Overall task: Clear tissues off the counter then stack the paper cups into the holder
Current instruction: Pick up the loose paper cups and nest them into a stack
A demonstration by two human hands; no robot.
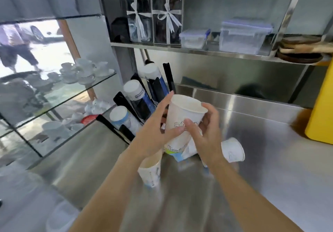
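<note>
Counter (261, 141): steel, no tissues visible, so I judged clearing done. Cup holder (142, 104) at back left already carried several stacks. Both my hands gripped one upright paper cup (182, 113) beside it, left hand (155, 132) and right hand (205, 134) wrapped around. Still loose: standing cup (150, 172), tipped cup (233, 149). Stacking partway.
</note>
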